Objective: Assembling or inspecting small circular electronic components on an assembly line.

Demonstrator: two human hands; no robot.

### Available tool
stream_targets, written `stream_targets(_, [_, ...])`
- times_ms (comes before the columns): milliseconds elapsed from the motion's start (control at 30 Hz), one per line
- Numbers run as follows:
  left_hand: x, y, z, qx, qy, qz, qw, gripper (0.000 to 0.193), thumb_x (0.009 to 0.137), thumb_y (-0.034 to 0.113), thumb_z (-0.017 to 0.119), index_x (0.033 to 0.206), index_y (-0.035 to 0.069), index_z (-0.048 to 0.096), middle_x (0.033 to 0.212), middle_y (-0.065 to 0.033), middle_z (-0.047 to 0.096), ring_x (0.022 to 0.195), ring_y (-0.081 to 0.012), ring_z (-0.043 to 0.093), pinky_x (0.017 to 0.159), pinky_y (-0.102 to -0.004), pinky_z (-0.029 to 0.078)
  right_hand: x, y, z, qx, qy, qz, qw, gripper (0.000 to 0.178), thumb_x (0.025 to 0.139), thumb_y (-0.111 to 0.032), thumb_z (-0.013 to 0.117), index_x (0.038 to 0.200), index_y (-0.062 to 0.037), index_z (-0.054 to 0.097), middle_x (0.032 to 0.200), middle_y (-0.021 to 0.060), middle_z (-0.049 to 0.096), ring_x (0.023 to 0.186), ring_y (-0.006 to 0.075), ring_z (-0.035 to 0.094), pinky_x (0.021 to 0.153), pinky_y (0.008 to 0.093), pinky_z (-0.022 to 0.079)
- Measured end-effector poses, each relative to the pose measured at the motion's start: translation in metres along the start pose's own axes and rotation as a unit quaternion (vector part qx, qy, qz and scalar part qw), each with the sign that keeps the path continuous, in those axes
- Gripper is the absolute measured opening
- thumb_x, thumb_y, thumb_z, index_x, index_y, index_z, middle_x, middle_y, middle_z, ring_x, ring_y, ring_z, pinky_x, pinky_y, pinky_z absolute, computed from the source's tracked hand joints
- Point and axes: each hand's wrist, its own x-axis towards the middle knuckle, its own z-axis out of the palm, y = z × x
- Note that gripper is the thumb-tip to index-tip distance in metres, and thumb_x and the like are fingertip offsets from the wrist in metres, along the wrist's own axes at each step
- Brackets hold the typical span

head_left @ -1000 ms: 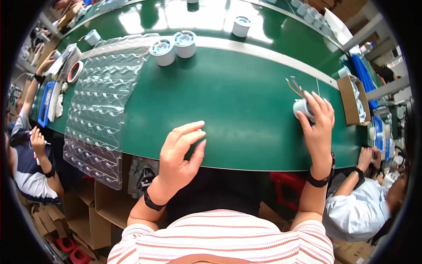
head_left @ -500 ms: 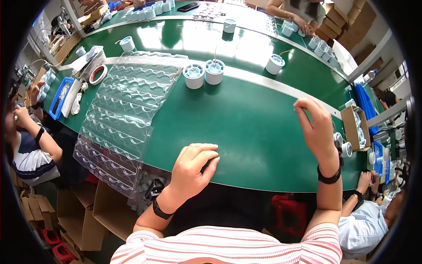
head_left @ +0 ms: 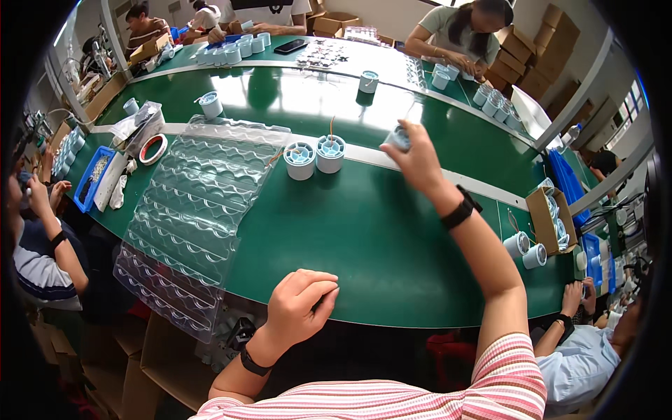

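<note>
Low in the middle of the frame, the left hand [head_left: 302, 301] is by the near edge of the green surface [head_left: 364, 259]. Its fingers are curled in, the thumb is close to them, and I see nothing in them. On the left side lies a clear, bumpy plastic tray [head_left: 189, 224], which looks thin and bendy. On the right side, 2 spare cups [head_left: 516, 244] are near a brown box [head_left: 551, 220] with pale parts in it.

In the middle of the frame, 2 upright cups [head_left: 300, 168] are side by side, with thin wires at their tops.

A bit up and right of them is the held cup [head_left: 397, 140], in the right hand [head_left: 420, 157]. The fingers are bent and only part open, as wide as the cup, and they grip it. It is blurry, so I cannot tell if it touches anything below. I think it is light, hard and smooth, so it could slip. Its round sides look best to hold. If it has wires like the others, they could pull loose.

Farther up, a far cup [head_left: 369, 82] stands alone.
</note>
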Motion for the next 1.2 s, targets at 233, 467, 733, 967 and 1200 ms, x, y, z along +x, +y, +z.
stream_targets(233, [-0.007,0.019,-0.005,-0.145,-0.066,-0.022,0.987,0.009,0.079,-0.006,0.070,0.085,0.000,0.070,0.092,-0.0136,0.073,0.077,-0.0237,0.069,0.065,-0.0308,0.054,-0.046,-0.066,0.021,0.071,-0.104,-0.053,0.991,0.081,0.082,-0.022,0.082,0.148,-0.0050,0.038,0.124,0.0197,0.053,0.109,0.0382,0.059,0.092,0.0430,0.050])
stream_targets(467, [-0.155,0.001,-0.028,-0.111,-0.091,-0.459,0.877,0.010,0.088,0.001,0.062,0.079,-0.001,0.067,0.075,-0.0099,0.067,0.070,-0.0163,0.063,0.066,-0.0290,0.051,-0.049,-0.055,0.028,0.135,-0.080,0.031,0.987,0.116,0.075,-0.033,0.086,0.155,0.0055,0.012,0.140,0.0332,0.038,0.132,0.0461,0.043,0.108,0.0449,0.042])
stream_targets(733, [-0.230,-0.087,-0.037,0.329,-0.204,-0.134,0.912,0.016,0.083,-0.001,0.070,0.098,0.001,0.066,0.093,-0.0159,0.067,0.089,-0.0329,0.064,0.080,-0.0404,0.054,0.018,-0.094,-0.102,0.056,-0.264,0.097,0.958,0.099,0.083,-0.035,0.077,0.150,0.0122,0.021,0.144,0.0382,0.039,0.131,0.0463,0.048,0.107,0.0437,0.045])
stream_targets(967, [-0.227,-0.134,-0.033,0.315,-0.180,-0.163,0.918,0.013,0.084,0.000,0.070,0.097,0.001,0.066,0.092,-0.0151,0.067,0.088,-0.0311,0.064,0.079,-0.0394,0.053,0.116,0.073,-0.260,-0.344,-0.117,0.133,0.922,0.037,0.093,-0.039,0.064,0.108,-0.0066,0.074,0.099,0.0149,0.074,0.095,0.0311,0.071,0.084,0.0413,0.057])
stream_targets(1200, [-0.240,-0.169,-0.006,0.279,-0.151,-0.226,0.921,0.011,0.084,0.001,0.069,0.095,0.000,0.066,0.090,-0.0144,0.066,0.086,-0.0294,0.064,0.078,-0.0383,0.053,0.023,0.261,-0.406,-0.519,-0.110,0.463,0.710,0.036,0.082,-0.011,0.072,0.116,-0.0016,0.071,0.120,0.0225,0.069,0.114,0.0376,0.066,0.094,0.0448,0.055])
